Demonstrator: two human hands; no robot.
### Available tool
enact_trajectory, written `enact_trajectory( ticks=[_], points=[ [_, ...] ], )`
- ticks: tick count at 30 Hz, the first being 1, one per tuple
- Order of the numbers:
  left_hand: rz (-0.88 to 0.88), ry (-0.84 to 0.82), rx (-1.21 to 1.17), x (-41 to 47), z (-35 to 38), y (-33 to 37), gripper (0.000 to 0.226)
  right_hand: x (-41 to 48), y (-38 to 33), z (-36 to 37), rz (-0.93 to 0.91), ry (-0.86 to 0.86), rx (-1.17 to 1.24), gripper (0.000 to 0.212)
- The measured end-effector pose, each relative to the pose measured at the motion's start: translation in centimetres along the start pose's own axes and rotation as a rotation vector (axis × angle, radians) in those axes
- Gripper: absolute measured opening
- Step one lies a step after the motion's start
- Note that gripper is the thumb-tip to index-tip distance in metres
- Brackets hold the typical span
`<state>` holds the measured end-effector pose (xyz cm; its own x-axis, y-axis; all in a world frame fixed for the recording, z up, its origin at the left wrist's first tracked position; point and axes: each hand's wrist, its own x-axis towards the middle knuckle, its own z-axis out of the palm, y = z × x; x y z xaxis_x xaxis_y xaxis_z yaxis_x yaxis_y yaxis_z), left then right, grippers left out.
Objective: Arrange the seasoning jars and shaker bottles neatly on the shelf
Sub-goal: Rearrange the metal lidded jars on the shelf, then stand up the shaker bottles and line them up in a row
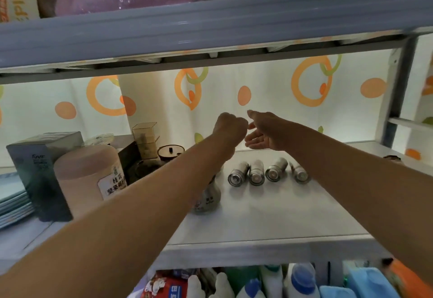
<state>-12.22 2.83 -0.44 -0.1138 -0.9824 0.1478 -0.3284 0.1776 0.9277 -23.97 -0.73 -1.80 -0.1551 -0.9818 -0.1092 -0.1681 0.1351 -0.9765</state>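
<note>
Several metal-capped shaker bottles (pixel 256 172) lie on their sides in a row on the white shelf (pixel 269 218), caps toward me. A rounded glass seasoning bottle (pixel 207 198) stands upright just left of them, partly hidden by my left forearm. My left hand (pixel 228 129) is held in a fist above the back of the shelf, nothing visible in it. My right hand (pixel 264 133) hovers beside it with fingers spread, empty, above and behind the row of shakers.
At the left stand a pink lidded jar (pixel 87 176), a dark box (pixel 39 171), a clear box (pixel 145 139), a black-lidded pot (pixel 170 152) and stacked plates (pixel 13 206). Another shelf board (pixel 210 26) hangs low overhead. Cleaning bottles (pixel 297 281) fill the level below.
</note>
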Motion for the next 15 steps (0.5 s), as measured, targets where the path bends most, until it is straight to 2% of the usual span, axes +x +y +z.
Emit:
enact_trajectory(
  ticks=[3,5,8,15],
  points=[
    [0.032,0.036,0.092,-1.0,3.1,-2.5,0.051,-0.6,2.4,0.1,0.040,-0.005,0.098,0.052],
    [0.087,0.064,0.232,-1.8,4.4,-4.3,0.056,-0.9,3.9,0.4,0.065,0.010,0.126,0.047],
    [0.123,0.072,0.481,-1.4,5.5,-6.6,0.062,-0.7,5.3,0.5,0.068,0.023,0.088,0.053],
    [0.019,-0.010,0.717,1.2,5.8,-7.5,0.050,0.4,4.5,-0.4,-0.007,0.055,0.041,0.050]
  ],
)
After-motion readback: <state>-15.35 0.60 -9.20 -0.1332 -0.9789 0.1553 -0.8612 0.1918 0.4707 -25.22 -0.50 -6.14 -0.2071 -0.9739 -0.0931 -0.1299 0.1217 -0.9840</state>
